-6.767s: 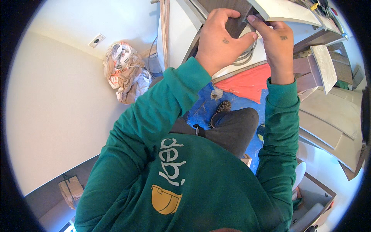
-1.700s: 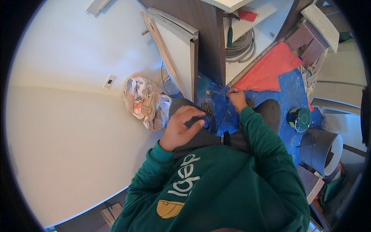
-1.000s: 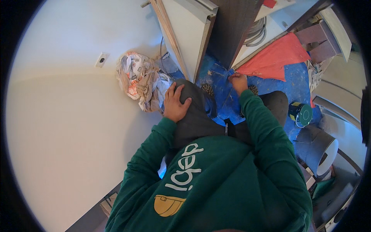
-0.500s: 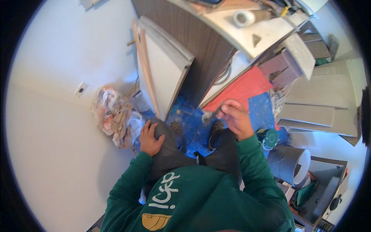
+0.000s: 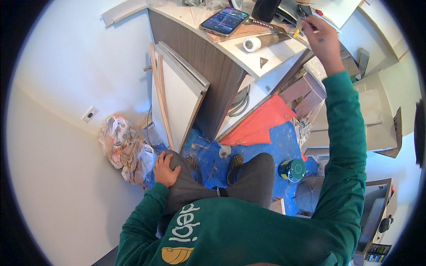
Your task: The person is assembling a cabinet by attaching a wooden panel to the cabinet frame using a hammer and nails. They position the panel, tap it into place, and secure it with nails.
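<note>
My left hand point(image 5: 165, 170) lies flat on my left knee, fingers spread. My right hand point(image 5: 321, 42) is raised over the far right end of a cluttered counter point(image 5: 237, 51), thumb and fingers pinched together. Whatever they pinch, if anything, is too small to make out. Just beneath those fingertips lies a yellow-handled tool point(image 5: 296, 33). Left of it on the counter are a brown roll with a white end point(image 5: 253, 43), a black cup-like container point(image 5: 265, 9) and a lit phone point(image 5: 224, 21). A small dark triangular piece point(image 5: 263, 62) lies near the counter's edge.
Pale panels point(image 5: 179, 88) and thin wood strips lean against the counter's dark side. Crumpled plastic and paper point(image 5: 126, 146) sit by the left wall. A red sheet point(image 5: 259, 122) covers part of the blue floor covering point(image 5: 208, 170). A green-lidded can point(image 5: 291, 170) stands at right.
My right hand has risen from above my right knee, away and to the right, over the counter. The view has shifted, showing more of the countertop. My left hand stays on my knee.
</note>
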`<state>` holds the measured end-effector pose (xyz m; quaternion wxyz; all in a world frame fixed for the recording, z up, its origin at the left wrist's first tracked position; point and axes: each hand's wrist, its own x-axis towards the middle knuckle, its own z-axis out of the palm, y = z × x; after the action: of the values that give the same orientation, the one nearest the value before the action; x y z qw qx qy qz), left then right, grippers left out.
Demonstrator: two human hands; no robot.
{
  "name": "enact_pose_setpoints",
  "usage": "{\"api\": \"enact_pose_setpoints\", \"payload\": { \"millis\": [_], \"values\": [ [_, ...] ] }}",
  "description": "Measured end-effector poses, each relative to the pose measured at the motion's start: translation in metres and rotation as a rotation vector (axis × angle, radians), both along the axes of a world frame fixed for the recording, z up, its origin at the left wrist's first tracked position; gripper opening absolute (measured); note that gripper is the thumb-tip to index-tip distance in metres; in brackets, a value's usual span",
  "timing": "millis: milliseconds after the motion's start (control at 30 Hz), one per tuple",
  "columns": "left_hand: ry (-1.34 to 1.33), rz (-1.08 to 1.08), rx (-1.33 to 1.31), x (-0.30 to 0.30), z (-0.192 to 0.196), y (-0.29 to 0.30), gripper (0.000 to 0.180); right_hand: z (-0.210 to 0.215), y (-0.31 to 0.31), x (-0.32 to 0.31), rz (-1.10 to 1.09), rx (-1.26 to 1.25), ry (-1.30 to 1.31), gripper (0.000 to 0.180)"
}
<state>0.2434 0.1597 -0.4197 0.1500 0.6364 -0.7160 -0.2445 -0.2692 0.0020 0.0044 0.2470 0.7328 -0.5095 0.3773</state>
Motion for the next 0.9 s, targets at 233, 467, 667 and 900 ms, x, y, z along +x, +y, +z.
{"api": "enact_pose_setpoints", "payload": {
  "millis": [233,467,667,900],
  "values": [
    [0.022,0.015,-0.012,0.006,-0.004,0.000,0.069,-0.014,-0.083,-0.021,-0.008,0.030,0.351,0.013],
    [-0.019,0.001,0.017,0.011,-0.004,-0.002,0.070,-0.003,-0.090,0.019,-0.307,0.500,0.120,0.018],
    [-0.048,-0.068,-0.068,0.002,-0.003,-0.006,0.066,-0.005,-0.069,0.005,-0.237,0.428,0.015,0.021],
    [0.252,-0.220,-0.381,-0.074,0.096,-0.042,0.019,-0.101,0.053,0.055,0.242,-0.025,-1.017,0.018]
  ]
}}
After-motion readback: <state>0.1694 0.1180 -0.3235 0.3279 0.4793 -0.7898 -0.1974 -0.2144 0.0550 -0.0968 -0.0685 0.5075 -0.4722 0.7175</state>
